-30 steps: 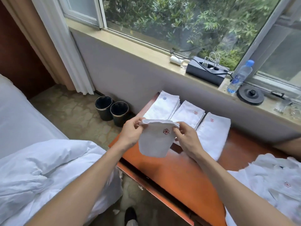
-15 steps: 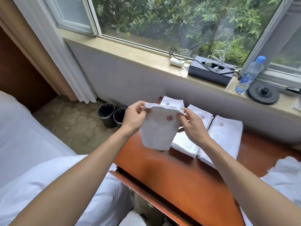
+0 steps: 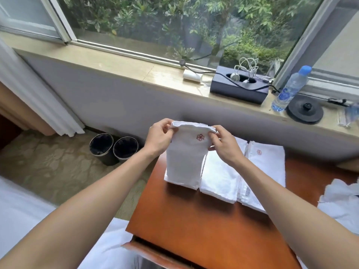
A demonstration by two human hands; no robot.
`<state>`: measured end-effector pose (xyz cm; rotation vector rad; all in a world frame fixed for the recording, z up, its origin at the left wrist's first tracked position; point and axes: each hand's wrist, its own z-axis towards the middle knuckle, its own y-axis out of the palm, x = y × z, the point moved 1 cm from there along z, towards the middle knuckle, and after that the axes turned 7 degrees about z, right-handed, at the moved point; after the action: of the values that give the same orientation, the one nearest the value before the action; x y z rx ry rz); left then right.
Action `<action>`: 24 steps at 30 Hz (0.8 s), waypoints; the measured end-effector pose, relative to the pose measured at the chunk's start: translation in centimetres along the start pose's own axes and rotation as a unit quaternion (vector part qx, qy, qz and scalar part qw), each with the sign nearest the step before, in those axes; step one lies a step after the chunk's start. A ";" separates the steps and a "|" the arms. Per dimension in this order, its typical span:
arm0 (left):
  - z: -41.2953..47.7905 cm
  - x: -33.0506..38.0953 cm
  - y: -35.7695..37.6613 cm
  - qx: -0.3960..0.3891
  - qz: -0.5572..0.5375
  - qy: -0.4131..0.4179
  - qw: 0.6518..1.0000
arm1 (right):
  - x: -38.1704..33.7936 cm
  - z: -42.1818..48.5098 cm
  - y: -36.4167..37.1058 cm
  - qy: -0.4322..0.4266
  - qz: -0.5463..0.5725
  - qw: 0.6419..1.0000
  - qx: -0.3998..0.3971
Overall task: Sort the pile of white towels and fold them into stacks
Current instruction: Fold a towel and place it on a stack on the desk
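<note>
Both hands hold one folded white towel (image 3: 184, 162) upright above the far left end of the wooden table (image 3: 194, 220). The left hand (image 3: 158, 136) pinches the towel's top left corner between thumb and curled fingers, and the right hand (image 3: 225, 147) pinches the top right corner the same way, just beside a small red flower mark (image 3: 200, 137) stitched near that edge. The towel hangs straight down in front of the leftmost stack (image 3: 171, 178), and whether its lower end touches that stack cannot be told. Two more folded stacks lie side by side to the right, a middle stack (image 3: 219, 179) and a right stack (image 3: 266, 171). A loose pile of unfolded towels (image 3: 342, 202) sits at the table's right edge. On the windowsill (image 3: 116, 65) stand a black box (image 3: 239, 88) and a water bottle (image 3: 289, 90).
</note>
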<state>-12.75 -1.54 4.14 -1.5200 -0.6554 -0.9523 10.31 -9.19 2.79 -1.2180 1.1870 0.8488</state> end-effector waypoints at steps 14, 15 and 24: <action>11.9 -7.4 7.5 -0.108 -0.001 -0.031 0.994 | 8.4 8.2 1.5 0.086 -0.052 0.991 0.090; 12.5 -7.8 8.0 -0.112 -0.003 -0.036 0.993 | 9.0 8.6 1.6 0.092 -0.045 0.990 0.093; 16.5 -13.1 12.4 -0.169 -0.053 -0.118 0.977 | 14.2 13.0 3.6 0.141 -0.007 0.984 0.108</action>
<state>-5.72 13.82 -13.49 -1.9369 -0.7765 -1.0093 12.77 2.63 -12.58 -1.1913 1.4557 0.5317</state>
